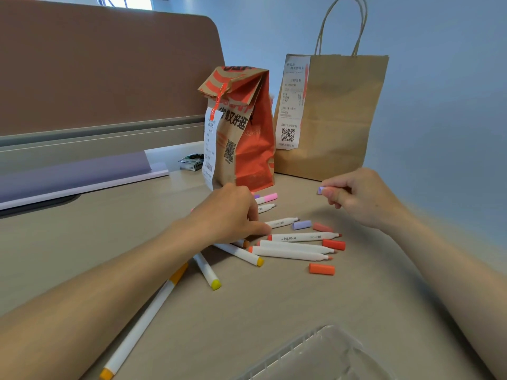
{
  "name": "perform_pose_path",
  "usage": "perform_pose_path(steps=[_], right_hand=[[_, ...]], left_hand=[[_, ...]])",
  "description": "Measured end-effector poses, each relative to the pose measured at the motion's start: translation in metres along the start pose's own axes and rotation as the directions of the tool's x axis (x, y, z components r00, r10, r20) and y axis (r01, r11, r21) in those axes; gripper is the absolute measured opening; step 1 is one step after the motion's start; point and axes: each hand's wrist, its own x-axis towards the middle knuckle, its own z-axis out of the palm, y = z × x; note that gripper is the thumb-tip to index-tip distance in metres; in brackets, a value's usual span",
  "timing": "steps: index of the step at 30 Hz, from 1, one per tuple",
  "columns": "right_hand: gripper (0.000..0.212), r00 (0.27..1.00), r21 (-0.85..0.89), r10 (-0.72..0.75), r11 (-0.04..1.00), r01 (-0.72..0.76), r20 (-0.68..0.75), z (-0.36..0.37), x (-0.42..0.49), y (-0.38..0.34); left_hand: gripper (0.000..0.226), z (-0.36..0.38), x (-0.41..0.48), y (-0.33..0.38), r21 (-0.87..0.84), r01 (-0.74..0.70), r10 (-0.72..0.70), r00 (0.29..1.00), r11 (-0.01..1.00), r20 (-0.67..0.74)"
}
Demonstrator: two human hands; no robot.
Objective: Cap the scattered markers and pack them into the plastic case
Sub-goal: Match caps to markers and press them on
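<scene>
Presently my right hand (365,198) pinches a lilac cap (321,190), raised ready for its matching pen. My left hand (230,212) curls over the scattered markers (293,246) on the desk (109,242); I cannot tell whether it grips one. The plastic case (315,352) lies nearest me.

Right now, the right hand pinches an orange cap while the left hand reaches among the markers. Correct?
No: the head view shows the right hand pinching a lilac cap, not orange; the left hand reaches among the markers.
</scene>
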Motion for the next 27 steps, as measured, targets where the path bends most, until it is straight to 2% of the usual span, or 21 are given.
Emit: perform_pose_path(steps=[4, 10, 18, 23, 27], right_hand=[[0.025, 1.000, 0.007, 0.022, 1.000, -0.022, 0.016, 0.002, -0.001, 0.000], [0.024, 0.999, 0.005, 0.025, 1.000, -0.025, 0.046, 0.004, -0.001, -0.004], [0.024, 0.997, -0.006, 0.005, 1.000, -0.005, 0.077, 0.007, -0.002, -0.007], [0.021, 0.997, 0.005, 0.030, 1.000, -0.030, 0.073, 0.008, -0.002, -0.006], [0.017, 0.997, 0.017, 0.050, 0.999, -0.051, 0.052, 0.008, -0.001, -0.007]], left_hand=[[0.028, 0.002, 0.004, -0.007, -0.014, 0.058, -0.059, 0.987, 0.998, -0.148], [0.022, 0.007, 0.005, -0.014, 0.026, 0.107, -0.105, 0.993, 0.994, -0.058], [0.021, 0.008, 0.005, -0.013, 0.040, 0.132, -0.130, 0.991, 0.991, -0.037], [0.019, 0.002, 0.007, -0.014, 0.019, 0.143, -0.140, 0.987, 0.990, -0.084], [0.014, -0.002, 0.008, -0.015, -0.075, 0.103, -0.113, 0.983, 0.992, -0.143]])
